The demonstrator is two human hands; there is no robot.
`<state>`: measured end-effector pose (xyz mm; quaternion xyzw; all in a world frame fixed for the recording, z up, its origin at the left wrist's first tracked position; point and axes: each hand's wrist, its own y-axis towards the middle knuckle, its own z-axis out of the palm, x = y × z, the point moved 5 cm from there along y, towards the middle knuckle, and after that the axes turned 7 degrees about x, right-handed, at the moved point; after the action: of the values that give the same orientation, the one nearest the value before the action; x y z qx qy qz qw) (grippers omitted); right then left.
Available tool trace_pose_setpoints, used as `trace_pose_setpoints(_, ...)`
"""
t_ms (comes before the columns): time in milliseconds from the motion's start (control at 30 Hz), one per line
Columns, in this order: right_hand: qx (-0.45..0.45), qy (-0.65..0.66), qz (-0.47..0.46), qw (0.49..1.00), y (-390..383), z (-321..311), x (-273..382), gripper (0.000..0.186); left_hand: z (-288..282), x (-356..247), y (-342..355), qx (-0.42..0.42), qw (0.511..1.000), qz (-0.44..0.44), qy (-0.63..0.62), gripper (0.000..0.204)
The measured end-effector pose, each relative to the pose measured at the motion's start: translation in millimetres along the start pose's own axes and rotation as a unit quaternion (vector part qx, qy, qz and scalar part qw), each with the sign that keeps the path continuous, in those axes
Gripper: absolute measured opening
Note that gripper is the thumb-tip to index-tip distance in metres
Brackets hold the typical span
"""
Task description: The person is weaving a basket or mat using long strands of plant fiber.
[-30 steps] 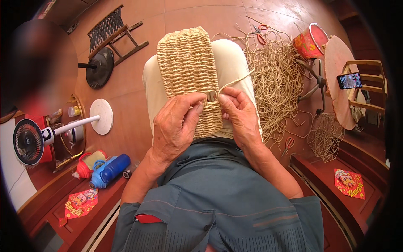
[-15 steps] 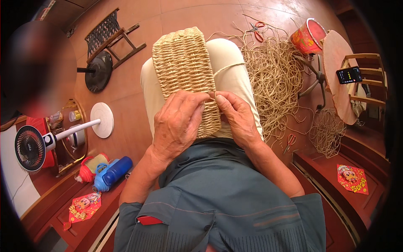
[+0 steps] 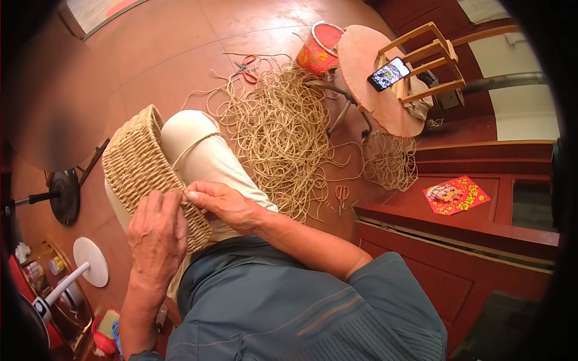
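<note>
A woven straw-coloured basket [image 3: 135, 159] lies on its side across my lap, its opening edge turned to the right. My left hand [image 3: 158, 231] rests over the near part of the basket wall, fingers bent and closed at its rim. Thumb and forefinger of my right hand [image 3: 220, 203] pinch together at the same rim, right beside the left fingertips. What lies between the fingertips is too small to make out. From the basket a strand of cord [image 3: 195, 144] runs over my right knee.
A big tangled heap of cord [image 3: 277, 138] covers the floor to the right, with red-handled scissors [image 3: 247, 68] at its far edge and another pair of scissors [image 3: 341, 198] nearer. Beyond stand a red bucket [image 3: 316, 51] and a round table [image 3: 367, 57] bearing a phone [image 3: 390, 73] and wooden rack [image 3: 430, 60].
My view has swung to the right, so basket and hands now sit further left in the picture. Both hands stay at the basket rim. The phone's screen shows a different picture.
</note>
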<state>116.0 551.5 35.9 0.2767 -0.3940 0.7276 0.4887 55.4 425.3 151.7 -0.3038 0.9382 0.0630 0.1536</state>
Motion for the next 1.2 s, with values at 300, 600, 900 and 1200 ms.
trace_pose_setpoints(300,-0.213,-0.35,-0.236,0.881,-19.9,11.6,24.3,0.02,0.9,-12.1,-0.1,-0.017,0.997,0.045,0.065,0.021)
trace_pose_setpoints(600,-0.149,-0.505,-0.362,0.77,-27.3,42.0,45.2,0.012,-54.4,23.5,-57.0,0.056,0.907,-0.02,-0.417,0.021)
trace_pose_setpoints(900,-0.14,-0.127,-0.175,0.966,-23.2,-3.1,31.0,0.037,-169.3,287.9,-209.6,-0.355,0.729,-0.283,-0.512,0.031)
trace_pose_setpoints(1200,-0.165,-0.178,-0.154,0.958,-16.9,-14.4,33.5,0.043,-248.3,454.2,-591.9,-0.527,0.408,-0.745,0.022,0.041)
